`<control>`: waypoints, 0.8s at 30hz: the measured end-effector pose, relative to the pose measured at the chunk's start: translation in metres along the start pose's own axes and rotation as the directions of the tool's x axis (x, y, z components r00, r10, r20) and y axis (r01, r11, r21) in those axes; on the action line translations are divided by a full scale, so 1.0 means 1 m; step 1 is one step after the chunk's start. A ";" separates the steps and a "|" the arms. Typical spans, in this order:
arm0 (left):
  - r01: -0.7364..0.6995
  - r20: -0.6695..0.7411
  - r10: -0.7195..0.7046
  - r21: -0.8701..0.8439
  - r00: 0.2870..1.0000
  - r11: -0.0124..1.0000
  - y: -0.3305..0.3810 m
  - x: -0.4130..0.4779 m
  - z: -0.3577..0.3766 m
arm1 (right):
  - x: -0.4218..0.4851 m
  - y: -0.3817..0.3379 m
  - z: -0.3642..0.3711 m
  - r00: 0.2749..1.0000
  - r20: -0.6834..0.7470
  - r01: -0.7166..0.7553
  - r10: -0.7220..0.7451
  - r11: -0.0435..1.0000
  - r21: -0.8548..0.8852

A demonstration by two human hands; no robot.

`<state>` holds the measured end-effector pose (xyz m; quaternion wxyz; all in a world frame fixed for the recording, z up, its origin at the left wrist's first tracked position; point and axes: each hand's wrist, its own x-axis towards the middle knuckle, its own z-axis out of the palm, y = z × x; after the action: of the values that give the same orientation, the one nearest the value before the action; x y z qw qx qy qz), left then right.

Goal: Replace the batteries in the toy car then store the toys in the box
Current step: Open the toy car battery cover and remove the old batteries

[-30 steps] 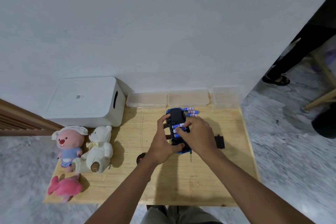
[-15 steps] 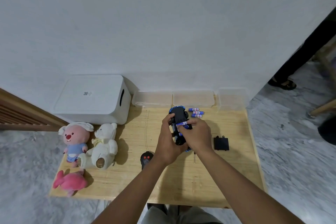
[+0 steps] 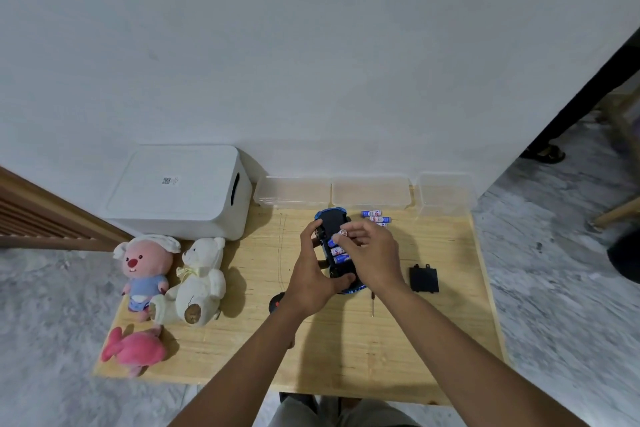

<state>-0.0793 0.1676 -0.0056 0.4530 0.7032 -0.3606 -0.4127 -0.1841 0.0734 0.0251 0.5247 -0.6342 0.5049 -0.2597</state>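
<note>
Toy car [image 3: 331, 222] is found at the middle of the wooden table [image 3: 346, 350], turned underside up, so that the black belly faces the camera and the blue body shows only at the edges. Whether it rests on the board or is lifted off it cannot be told.

At the far left a pink plush fish [image 3: 133, 350] is laid at the near corner. Behind it a pink-faced plush doll [image 3: 143, 267] and a white teddy bear [image 3: 197, 281] are seated side by side, touching. Behind these the white box [image 3: 176, 191] is set against the wall with its lid on. Clear trays [image 3: 294, 192] are lined along the wall to its right.

A remote control [image 3: 277, 302] is half hidden behind the left wrist. The car is gripped by the left hand [image 3: 311, 277]: the fingers are curled round its left side and the thumb is pressed across its near end. Two blue batteries [image 3: 338, 253] are seen lying side by side in the open compartment. Just beyond them a further battery [image 3: 342, 234] is pinched between thumb and forefinger of the right hand [image 3: 370, 253], silver end towards the camera; the other fingers are loosely bent.

Loose batteries [image 3: 375, 217] are laid beyond that hand, near the trays. A thin screwdriver [image 3: 373, 303] is seen beside the right wrist, and a black battery cover [image 3: 424, 279] lies flat farther right, apart from the car.
</note>
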 end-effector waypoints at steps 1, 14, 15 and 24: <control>0.011 0.002 -0.011 -0.007 1.000 1.000 -0.001 0.000 -0.002 | 0.002 -0.001 -0.003 1.000 0.011 0.014 -0.014 1.000 0.006; 0.015 0.033 -0.014 -0.012 0.999 1.000 0.006 -0.001 -0.007 | 0.006 -0.013 -0.017 0.985 0.165 0.155 -0.051 0.688 -0.709; 0.011 0.033 -0.010 -0.009 0.999 1.000 0.006 -0.001 -0.007 | 0.006 -0.011 -0.015 0.985 0.164 0.158 -0.055 0.681 -0.715; -0.021 0.037 0.020 0.039 0.999 0.999 0.008 -0.005 -0.002 | 0.002 -0.016 -0.010 0.995 0.091 0.028 0.044 0.746 -0.665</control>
<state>-0.0809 0.1698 0.0032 0.4366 0.7005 -0.3840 -0.4137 -0.1861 0.0669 0.0421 0.2901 -0.7895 0.5401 -0.0282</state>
